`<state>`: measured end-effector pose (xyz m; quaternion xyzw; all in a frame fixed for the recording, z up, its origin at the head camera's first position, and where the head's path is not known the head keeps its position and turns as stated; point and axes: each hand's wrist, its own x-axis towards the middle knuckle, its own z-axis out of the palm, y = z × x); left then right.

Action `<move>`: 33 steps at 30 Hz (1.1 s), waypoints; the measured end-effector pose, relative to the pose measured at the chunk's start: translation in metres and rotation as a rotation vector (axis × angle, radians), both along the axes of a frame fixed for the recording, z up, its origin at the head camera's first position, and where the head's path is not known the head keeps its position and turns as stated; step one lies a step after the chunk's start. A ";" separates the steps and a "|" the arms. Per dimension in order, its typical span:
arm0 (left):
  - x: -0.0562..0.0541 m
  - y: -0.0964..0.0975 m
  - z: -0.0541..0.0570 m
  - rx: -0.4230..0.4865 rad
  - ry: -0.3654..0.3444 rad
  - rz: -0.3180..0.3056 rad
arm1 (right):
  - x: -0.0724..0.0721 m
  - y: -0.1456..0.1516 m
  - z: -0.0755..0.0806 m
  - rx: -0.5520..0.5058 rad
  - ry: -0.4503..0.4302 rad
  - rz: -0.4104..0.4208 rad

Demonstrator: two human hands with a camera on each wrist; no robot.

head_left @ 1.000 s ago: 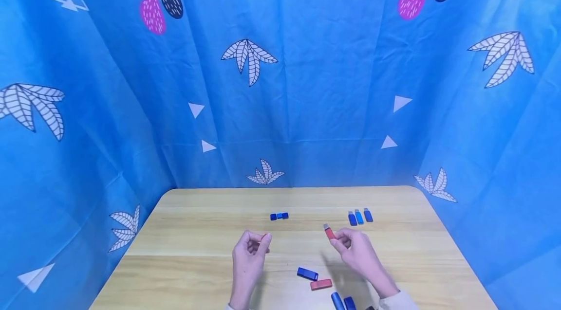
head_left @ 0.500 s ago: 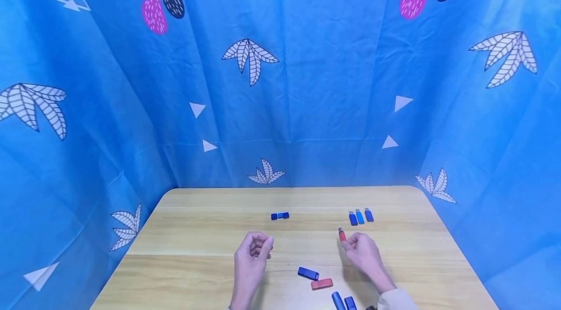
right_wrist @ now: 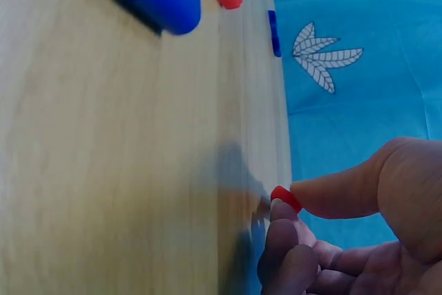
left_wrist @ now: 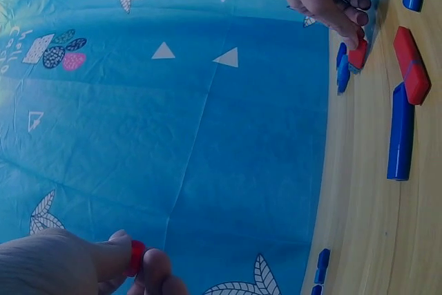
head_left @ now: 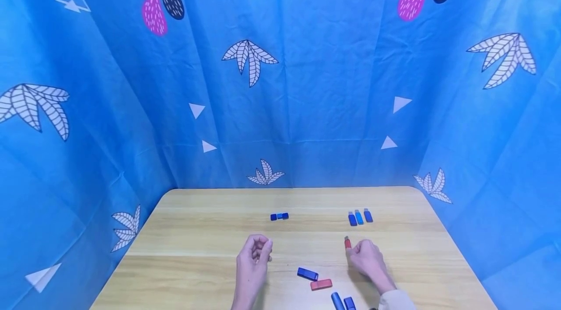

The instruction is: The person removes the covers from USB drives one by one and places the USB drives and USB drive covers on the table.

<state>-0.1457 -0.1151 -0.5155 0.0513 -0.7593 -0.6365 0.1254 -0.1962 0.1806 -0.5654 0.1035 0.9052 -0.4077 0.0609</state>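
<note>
Between thumb and fingertips, my right hand [head_left: 367,257] pinches a red USB flash drive [head_left: 347,243], its metal plug pointing toward the back of the table. It is low over the wood; whether it touches cannot be told. My left hand [head_left: 254,262] pinches a small red cap [left_wrist: 137,258], visible in the left wrist view but hidden by the fingers in the head view. Behind the right hand lie 3 uncapped blue flash drives [head_left: 359,217] in a row. Farther left sit 3 small blue caps [head_left: 279,216], side by side.
A capped dark blue flash drive [head_left: 308,274] and a red one [head_left: 321,284] lie end to end between the hands. Nearer the front edge are two more blue ones [head_left: 337,301]. A dark object is partly hidden by the right sleeve [head_left: 396,299]. A blue curtain [head_left: 289,105] surrounds the table.
My right hand has moved right and down toward the front, bringing the red flash drive away from the left hand and lower to the table. The left hand stays nearly in place.
</note>
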 end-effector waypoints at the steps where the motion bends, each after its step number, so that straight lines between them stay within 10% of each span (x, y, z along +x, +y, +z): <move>1: 0.000 0.000 0.000 -0.006 0.000 0.003 | -0.001 0.001 -0.001 0.003 -0.007 -0.003; 33: 0.000 0.001 -0.008 -0.047 -0.024 0.102 | 0.024 -0.001 0.017 0.179 -0.001 0.226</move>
